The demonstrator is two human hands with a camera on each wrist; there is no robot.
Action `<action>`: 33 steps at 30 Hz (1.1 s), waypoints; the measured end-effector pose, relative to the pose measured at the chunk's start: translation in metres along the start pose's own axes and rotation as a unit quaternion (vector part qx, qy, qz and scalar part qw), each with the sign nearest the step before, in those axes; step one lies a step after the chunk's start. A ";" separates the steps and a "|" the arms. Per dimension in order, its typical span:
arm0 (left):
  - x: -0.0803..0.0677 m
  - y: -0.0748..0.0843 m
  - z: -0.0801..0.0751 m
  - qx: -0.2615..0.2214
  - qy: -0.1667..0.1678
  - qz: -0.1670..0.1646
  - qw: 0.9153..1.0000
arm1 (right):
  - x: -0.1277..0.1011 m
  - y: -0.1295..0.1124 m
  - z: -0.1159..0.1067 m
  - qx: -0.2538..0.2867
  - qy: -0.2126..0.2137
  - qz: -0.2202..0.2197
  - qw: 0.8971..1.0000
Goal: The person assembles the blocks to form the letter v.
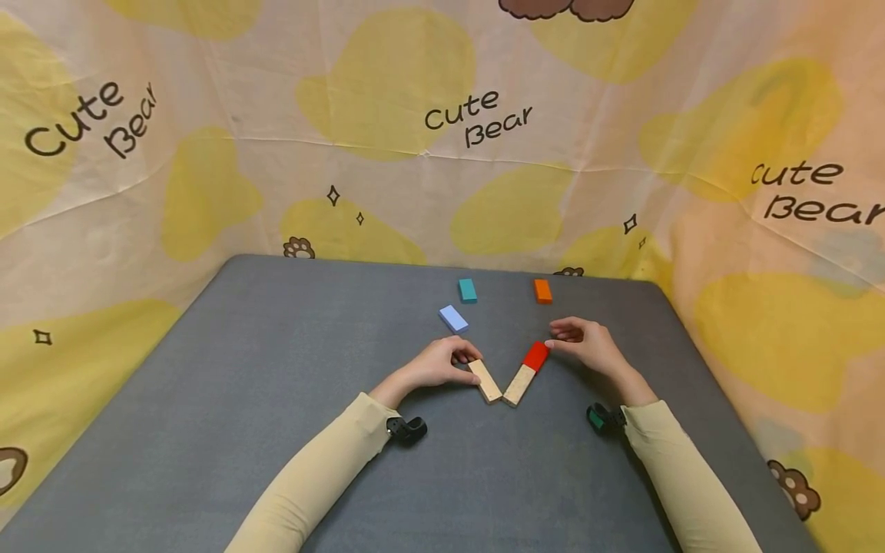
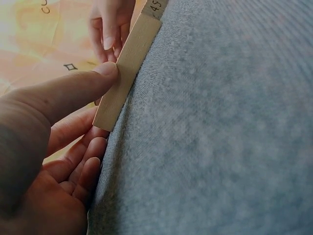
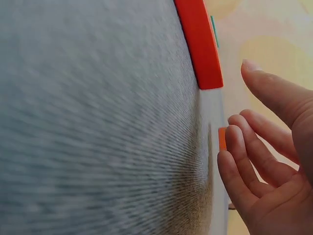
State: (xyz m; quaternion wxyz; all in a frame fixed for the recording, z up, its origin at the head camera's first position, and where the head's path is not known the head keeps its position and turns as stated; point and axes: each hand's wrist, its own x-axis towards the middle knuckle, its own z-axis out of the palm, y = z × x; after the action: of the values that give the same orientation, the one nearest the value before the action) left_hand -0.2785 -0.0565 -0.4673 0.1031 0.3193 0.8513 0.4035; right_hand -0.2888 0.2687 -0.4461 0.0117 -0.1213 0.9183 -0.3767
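Two bare wooden blocks lie on the grey table and meet at their near ends in a V. My left hand (image 1: 437, 362) pinches the left wooden block (image 1: 486, 382), thumb along its near side and fingers round its far end. The right wooden block (image 1: 518, 386) lies end to end with a red block (image 1: 535, 355). Beside the red block's far end is my right hand (image 1: 593, 347), fingers loosely bent and holding nothing. In the right wrist view a gap shows between the thumb and the red block (image 3: 201, 49).
Beyond the V lie a lavender block (image 1: 453, 319), a teal block (image 1: 467, 290) and an orange block (image 1: 542, 291), each apart from the others. A printed cloth (image 1: 387, 184) hangs round the back and sides of the grey table (image 1: 332, 322).
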 end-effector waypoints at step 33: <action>-0.001 -0.001 -0.001 -0.003 -0.002 0.003 1.000 | 0.057 0.020 -0.014 0.003 0.022 0.045 0.999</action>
State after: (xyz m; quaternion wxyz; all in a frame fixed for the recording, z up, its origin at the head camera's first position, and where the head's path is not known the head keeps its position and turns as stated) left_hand -0.2785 -0.0579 -0.4676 0.1047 0.3220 0.8490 0.4056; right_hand -0.3502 0.2789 -0.4461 0.0090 -0.0716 0.9218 -0.3809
